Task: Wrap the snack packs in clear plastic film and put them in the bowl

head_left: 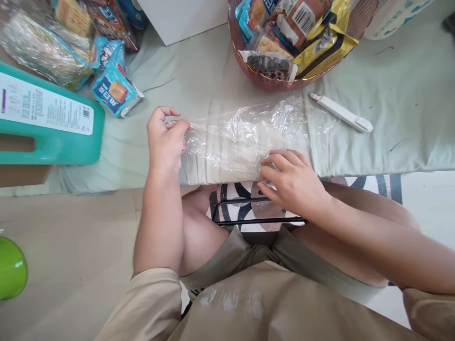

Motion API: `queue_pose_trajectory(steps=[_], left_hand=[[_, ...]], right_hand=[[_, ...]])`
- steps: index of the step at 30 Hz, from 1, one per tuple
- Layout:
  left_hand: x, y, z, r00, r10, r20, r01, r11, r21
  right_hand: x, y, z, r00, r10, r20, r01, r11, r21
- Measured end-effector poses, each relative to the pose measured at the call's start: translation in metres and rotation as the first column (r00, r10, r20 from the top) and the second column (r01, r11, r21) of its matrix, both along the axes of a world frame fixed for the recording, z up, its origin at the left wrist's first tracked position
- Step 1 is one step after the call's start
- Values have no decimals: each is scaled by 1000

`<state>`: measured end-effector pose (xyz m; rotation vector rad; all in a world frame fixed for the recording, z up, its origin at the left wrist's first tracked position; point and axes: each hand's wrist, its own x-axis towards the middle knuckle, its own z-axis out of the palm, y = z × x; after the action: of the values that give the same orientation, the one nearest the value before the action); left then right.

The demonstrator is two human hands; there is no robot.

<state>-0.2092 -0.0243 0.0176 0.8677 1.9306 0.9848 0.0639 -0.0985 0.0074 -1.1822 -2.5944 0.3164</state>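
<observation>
A clear plastic bag (245, 135), thin and crinkled, lies flat on the cloth-covered table in front of me. My left hand (167, 135) pinches its left end between thumb and fingers. On the bag's lower right part rests my right hand (289, 177), its fingers spread and slightly bent, touching the film near the table's front edge. To the right of the bag lies a white utility knife (341, 112). Behind it stands a reddish bowl (263, 83) with a gold rim, filled with several packaged snacks (302, 28).
At left are a teal jug (71, 142) with a white label, a blue snack packet (115, 90) and a clear bag of snacks (42, 47). A white box (188, 19) stands at the back. A green bin (12, 267) is on the floor.
</observation>
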Motion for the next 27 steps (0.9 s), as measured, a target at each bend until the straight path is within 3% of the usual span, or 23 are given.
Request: queue_pose_trajectory(steps=[7,9,12,13,15,16,17,19,21,22,24,27], left_hand=[[1,1,2,998,16,-60,-14,1000,22],[-7,-1,7,986,-69,-150,56,995,-87],[-24,-9,23,928,-300,-223,217,917,-334],[-28,-12,30,915,-322,-245,242,921,-305],[-27,-17,45,874,-339,-349,334,939,-75],[-20,-18,50,819,-379,-430,437,898,41],[-10,-19,55,721,-450,-527,574,814,90],[18,-19,56,440,-626,-644,820,573,3],[47,-17,48,261,-719,-644,905,414,-96],[59,-16,41,213,-737,-641,914,382,-135],[74,-14,27,175,-748,-640,907,376,-191],[76,-11,10,282,-715,-640,853,492,-175]], right_hand=[[8,4,11,987,131,-92,-147,970,-192],[13,8,16,983,143,-118,-168,957,-237],[21,15,23,975,168,-146,-200,950,-242],[24,17,25,973,175,-152,-206,952,-225],[28,19,28,967,193,-165,-224,955,-195],[29,20,28,962,209,-173,-241,952,-191],[30,20,28,955,233,-182,-267,943,-197],[32,20,26,935,300,-190,-339,911,-233],[34,19,23,912,368,-180,-407,867,-288],[35,19,22,904,391,-172,-427,847,-318],[39,19,21,898,410,-159,-439,819,-370],[46,20,22,904,402,-147,-425,805,-414]])
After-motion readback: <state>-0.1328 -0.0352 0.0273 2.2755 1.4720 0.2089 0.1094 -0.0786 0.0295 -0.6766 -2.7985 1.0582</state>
